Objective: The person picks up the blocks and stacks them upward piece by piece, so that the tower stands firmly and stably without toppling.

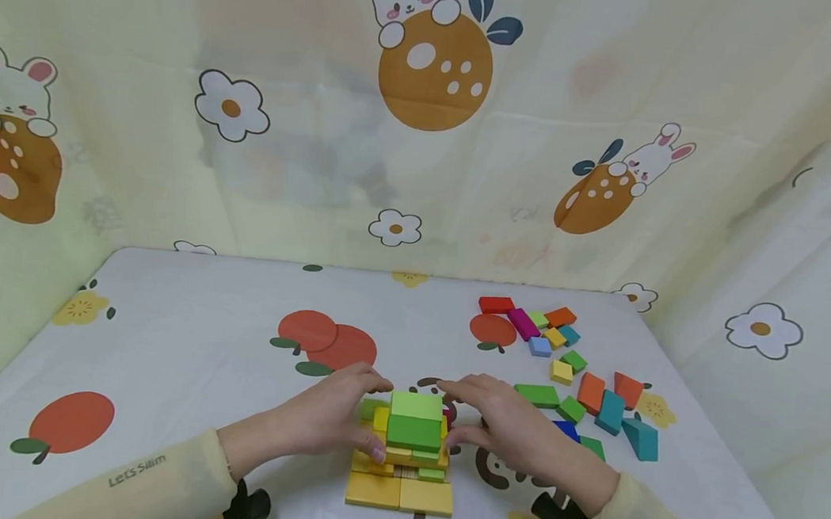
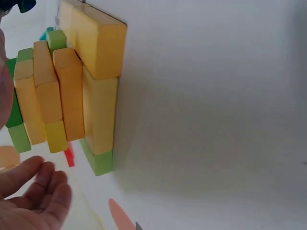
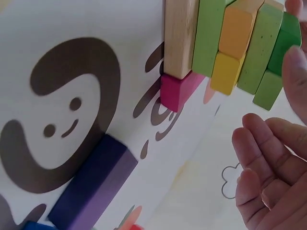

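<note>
Around the block stack (image 1: 400,454): both hands, one per side, nothing gripped as far as I can see. Left hand (image 1: 335,413) at the stack's left, right hand (image 1: 505,430) at its right; fingers loosely bent, not clenched, clear of the blocks in both wrist views. Thumbs sit close to the top tier; can't tell if they touch.

Stack is on the white tablecloth (image 1: 189,341), right in front of the person, several tiers high, looks upright. Top tier: dark green block (image 1: 414,434), light green block (image 1: 416,405) behind it. At the stack's near foot: two pale yellow blocks (image 1: 373,493) side by side. Magenta block (image 3: 180,91) at its far foot.

Progress, my read: well along, main tiers placed and standing. Unused: loose blocks right of the stack, incl. red block (image 1: 496,305), long green block (image 1: 537,395), teal wedge (image 1: 640,440), and a dark blue block (image 3: 93,187) nearer the stack. Can't tell how many of those belong on it.
</note>
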`<state>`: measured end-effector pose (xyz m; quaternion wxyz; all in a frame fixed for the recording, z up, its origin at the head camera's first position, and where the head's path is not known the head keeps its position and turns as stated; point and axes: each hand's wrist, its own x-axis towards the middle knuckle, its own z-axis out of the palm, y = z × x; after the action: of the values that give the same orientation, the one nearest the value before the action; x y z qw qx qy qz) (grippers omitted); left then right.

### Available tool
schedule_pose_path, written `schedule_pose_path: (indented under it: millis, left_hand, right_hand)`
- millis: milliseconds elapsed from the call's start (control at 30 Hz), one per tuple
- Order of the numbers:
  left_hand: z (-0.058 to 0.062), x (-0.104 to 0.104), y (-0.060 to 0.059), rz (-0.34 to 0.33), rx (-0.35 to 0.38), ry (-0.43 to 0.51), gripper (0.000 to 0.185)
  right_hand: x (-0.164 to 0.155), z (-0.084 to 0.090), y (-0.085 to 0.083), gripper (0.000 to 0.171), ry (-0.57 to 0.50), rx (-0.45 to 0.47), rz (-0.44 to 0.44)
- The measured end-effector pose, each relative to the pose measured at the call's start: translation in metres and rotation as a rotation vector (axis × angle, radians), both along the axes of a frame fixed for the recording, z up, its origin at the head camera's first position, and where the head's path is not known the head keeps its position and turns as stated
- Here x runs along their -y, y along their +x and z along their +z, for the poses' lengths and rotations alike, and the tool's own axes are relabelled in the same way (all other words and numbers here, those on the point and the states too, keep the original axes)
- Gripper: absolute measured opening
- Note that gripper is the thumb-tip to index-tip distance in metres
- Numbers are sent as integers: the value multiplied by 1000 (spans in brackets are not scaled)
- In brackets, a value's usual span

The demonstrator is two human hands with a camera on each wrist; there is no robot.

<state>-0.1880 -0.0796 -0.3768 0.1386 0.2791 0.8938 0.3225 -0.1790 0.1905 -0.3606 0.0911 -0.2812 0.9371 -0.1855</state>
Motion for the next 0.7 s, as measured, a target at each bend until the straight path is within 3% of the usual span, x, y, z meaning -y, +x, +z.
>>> schedule_pose_path:
  millis: [133,333,500,700]
  left_hand:
    - [-2,0,5,-18,21,-63,87]
    - [-8,-1,7,-46,-49,-88,71]
    - [-9,-2,7,-45,-37,-93,72]
    - [-10,-4,6,-47,-25,-98,75]
  right_hand:
    - [-4,-1,1,59,15,-35,-20]
    - [-8,-4,1,59,12,-21,-32]
    - [-10,-7,0,59,19,-11,-52]
    - [-32,-5,-21,54,19,-82,-122]
